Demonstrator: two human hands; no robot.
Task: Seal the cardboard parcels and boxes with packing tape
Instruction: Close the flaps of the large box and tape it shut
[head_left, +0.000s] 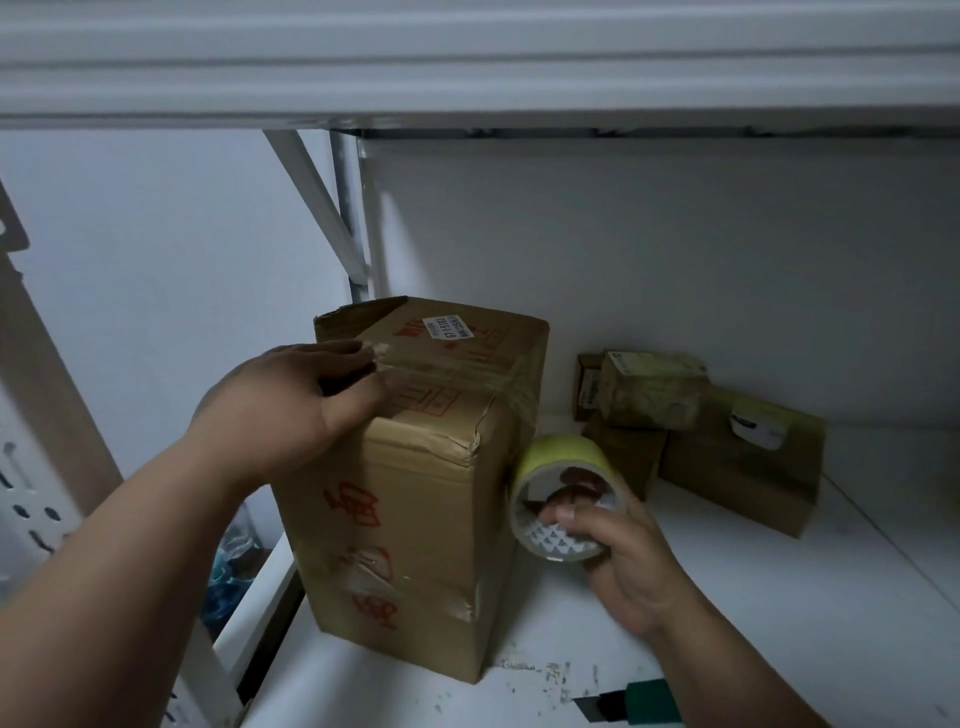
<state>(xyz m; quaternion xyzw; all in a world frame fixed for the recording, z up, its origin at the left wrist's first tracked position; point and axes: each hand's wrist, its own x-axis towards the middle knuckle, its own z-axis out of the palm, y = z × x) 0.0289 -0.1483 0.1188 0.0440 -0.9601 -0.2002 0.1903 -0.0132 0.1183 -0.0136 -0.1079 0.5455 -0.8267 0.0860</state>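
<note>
While the left hand (306, 400) lies on the near left part of the box top, fingers fairly straight and pressing clear tape (467, 376) down, its grip is released, nothing clutched. The tall cardboard box (415, 519) stands upright on the white shelf (779, 597), left of centre, red print on its sides, white label (445, 327) on top. The tape strip runs right across the top and over the right edge toward the roll. Right hand (618, 556) is just right of the box, grip grasping the yellow-green tape roll (563, 499), fingers through the core. Far right: small cardboard parcels (727, 441) piled against the back wall. Near right edge: a dark green tool (639, 701), type unclear.
</note>
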